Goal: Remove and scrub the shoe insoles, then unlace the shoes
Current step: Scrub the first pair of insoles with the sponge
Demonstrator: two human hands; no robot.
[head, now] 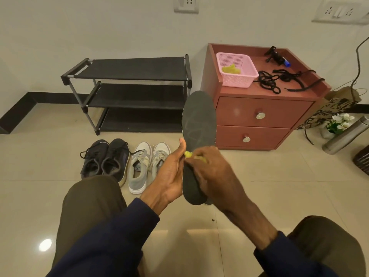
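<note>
Two hands worked one dark insole (pixel 198 120): the left hand (pixel 171 172) gripped its edge, holding it upright so the face was exposed, while the right hand (pixel 211 166) pinched a yellow scrubber (pixel 188 154) against it, likely mid-scrub. Beyond the left hand, two pairs of shoes (pixel 139 166) waited on the floor (pixel 249 176), laces not yet removed.

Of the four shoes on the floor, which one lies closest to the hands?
The rightmost grey-white shoe, partly hidden behind the left hand; its mate and the dark shoes stand further left.
</note>
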